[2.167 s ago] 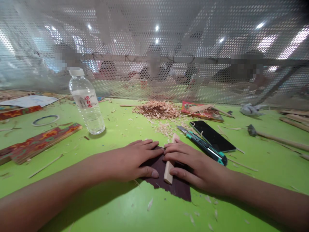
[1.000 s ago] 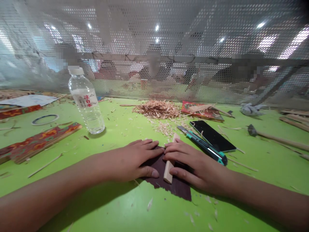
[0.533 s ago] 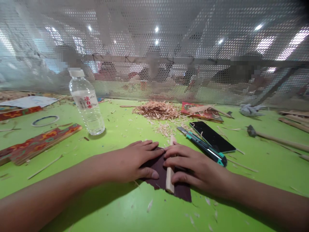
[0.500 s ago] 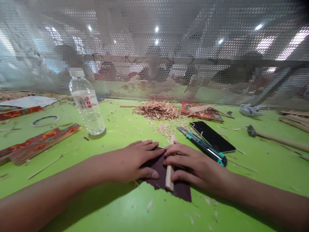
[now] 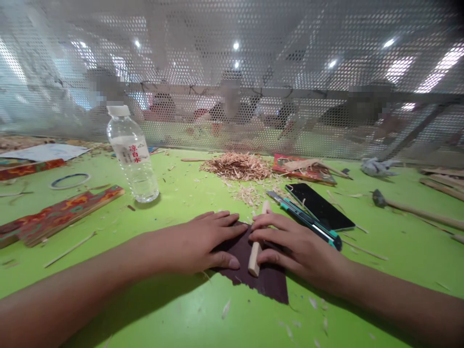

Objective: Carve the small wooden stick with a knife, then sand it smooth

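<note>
bare forearms [image 5: 119, 263], slender hands [image 5: 197, 244], seemingly short nails [image 5: 235, 262]

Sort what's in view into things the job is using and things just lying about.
In use:
- dark sheet, under the left hand
- wooden strip, under the right hand

Apparently just lying about:
- water bottle
- phone
- utility knife
- shavings

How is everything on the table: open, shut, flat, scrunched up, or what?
Wood stick: in right hand's fingers
Dark sheet: flat, ragged-edged, under left hand
Bottle: upright, capped
Phone: flat, screen dark
Cutter: lying down
Shavings: heaped, some scattered
Whitish wad: crumpled
Ring: flat
Long-handled tool: lying down
</note>
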The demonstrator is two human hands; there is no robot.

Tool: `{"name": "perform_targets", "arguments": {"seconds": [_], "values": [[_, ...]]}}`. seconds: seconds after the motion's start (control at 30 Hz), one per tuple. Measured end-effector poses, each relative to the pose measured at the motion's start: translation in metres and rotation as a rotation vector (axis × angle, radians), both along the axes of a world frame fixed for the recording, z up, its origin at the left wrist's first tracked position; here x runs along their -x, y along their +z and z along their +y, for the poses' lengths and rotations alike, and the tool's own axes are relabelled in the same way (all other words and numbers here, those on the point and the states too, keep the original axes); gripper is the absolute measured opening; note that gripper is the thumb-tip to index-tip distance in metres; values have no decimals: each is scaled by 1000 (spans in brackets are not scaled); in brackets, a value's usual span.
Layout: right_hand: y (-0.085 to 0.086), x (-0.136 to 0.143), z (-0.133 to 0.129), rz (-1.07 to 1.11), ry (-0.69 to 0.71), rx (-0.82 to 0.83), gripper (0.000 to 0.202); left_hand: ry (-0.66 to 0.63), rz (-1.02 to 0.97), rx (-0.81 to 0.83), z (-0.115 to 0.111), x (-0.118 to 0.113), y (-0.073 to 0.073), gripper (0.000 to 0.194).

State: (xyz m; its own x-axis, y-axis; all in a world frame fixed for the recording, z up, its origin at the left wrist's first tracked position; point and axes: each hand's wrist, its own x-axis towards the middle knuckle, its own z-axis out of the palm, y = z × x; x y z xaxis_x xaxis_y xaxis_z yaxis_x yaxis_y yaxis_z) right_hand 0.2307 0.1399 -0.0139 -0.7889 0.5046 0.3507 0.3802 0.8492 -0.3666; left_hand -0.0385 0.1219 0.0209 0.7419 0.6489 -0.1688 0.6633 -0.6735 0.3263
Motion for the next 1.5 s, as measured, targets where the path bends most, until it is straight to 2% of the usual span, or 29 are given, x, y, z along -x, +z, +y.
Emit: {"name": "perform_targets", "arguments": {"seconds": [0.13, 0.3, 0.43, 0.6, 0.77, 0.93, 1.07, 1.23, 1.4, 1.5], "values": [[0, 0, 0, 14, -63, -14, 22, 1, 10, -3, 0, 0, 1, 74], [2, 2, -1, 12, 56, 11, 25, -6, 8, -1, 0, 1, -2, 75], [1, 2, -2, 4, -3, -14, 22, -7, -14, -7, 0, 2, -3, 74], [2, 3, -4, 28, 77, 8, 26, -1, 1, -2, 1, 1, -3, 75], [3, 2, -3, 3, 4, -6, 22, -6, -8, -7, 1, 1, -1, 74], [3, 3, -4, 35, 101, 8, 25, 2, 2, 8, 0, 0, -1, 75], [2, 3, -4, 24, 52, -14, 21, 1, -10, 0, 1, 0, -3, 74], [1, 3, -4, 41, 81, -15, 26, 5, -30, 4, 1, 1, -3, 74], [2, 2, -4, 18, 25, -22, 22, 0, -29, 1, 0, 2, -2, 73], [3, 3, -5, 26, 68, 1, 24, -1, -23, 9, 0, 2, -2, 74]]}}
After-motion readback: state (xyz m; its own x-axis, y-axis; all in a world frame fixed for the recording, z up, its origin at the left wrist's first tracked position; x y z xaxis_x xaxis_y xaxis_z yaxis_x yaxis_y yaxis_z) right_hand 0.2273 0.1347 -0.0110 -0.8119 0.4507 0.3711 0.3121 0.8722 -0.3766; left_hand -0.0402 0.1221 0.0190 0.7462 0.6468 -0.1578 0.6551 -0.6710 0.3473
